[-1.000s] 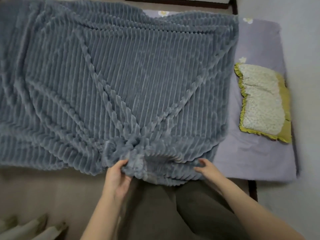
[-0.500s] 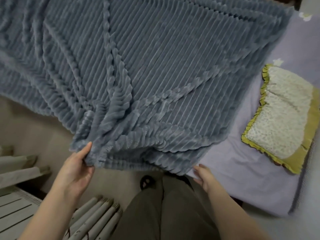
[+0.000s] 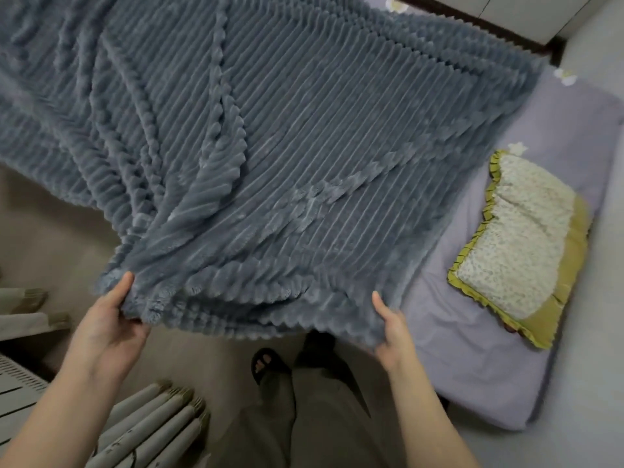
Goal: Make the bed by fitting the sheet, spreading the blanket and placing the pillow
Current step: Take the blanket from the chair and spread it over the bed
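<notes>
Both hands grip the near edge of the grey ribbed blanket: left hand at the bunched corner, right hand further along. The held edge overhangs the floor, probably to pull out diagonal creases. Pillow lies on the lilac sheet, just beside the blanket.

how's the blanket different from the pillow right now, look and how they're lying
The blanket is grey-blue and ribbed; the pillow is cream speckled with a yellow-green frill. The blanket is far bigger, creased, and lifted at its near edge by the left hand and right hand; the pillow is small, lies flat and is untouched. Part of the blanket hangs past the bed; the pillow sits wholly on it. Both are on the lilac sheet.
</notes>
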The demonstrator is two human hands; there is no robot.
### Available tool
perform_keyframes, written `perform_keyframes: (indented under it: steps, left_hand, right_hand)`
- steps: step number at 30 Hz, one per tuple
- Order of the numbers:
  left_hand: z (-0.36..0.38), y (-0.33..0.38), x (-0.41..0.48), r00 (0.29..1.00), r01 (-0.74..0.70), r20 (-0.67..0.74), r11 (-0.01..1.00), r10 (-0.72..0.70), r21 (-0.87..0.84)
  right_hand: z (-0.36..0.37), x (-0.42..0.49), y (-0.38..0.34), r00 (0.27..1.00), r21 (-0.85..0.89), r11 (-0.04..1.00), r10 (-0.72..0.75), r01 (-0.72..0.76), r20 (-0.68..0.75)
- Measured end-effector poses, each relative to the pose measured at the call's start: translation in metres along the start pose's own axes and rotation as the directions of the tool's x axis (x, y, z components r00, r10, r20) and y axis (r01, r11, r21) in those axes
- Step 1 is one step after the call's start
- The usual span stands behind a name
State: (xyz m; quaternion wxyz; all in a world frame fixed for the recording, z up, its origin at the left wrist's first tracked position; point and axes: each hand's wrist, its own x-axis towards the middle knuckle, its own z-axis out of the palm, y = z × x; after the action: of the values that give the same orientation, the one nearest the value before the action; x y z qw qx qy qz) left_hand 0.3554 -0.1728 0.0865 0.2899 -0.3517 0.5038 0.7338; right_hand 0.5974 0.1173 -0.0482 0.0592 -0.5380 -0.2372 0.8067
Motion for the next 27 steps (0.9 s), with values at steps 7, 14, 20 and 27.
perform_keyframes:
  steps: [7, 14, 20, 27]
  left_hand:
    - [-0.004, -0.039, -0.019, 0.965, 0.208, -0.109, 0.951, -0.238, -0.228]
    - [0.041, 0.006, -0.025, 0.988, 0.148, 0.028, 0.988, -0.150, 0.046]
    - [0.023, -0.002, -0.039, 0.998, -0.057, -0.004, 0.959, 0.059, -0.279]
    - [-0.024, -0.084, -0.006, 0.950, 0.158, -0.249, 0.977, -0.190, -0.143]
  right_hand:
    - [-0.092, -0.083, -0.028, 0.949, 0.174, 0.959, 0.255, -0.223, -0.185]
    - [-0.034, -0.088, -0.159, 0.995, 0.117, 0.988, -0.096, 0.098, -0.016]
    - [-0.070, -0.093, -0.169, 0.937, 0.364, 0.929, -0.182, 0.065, 0.299]
    - [-0.160, -0.047, -0.079, 0.953, 0.129, 0.959, 0.268, -0.250, -0.142]
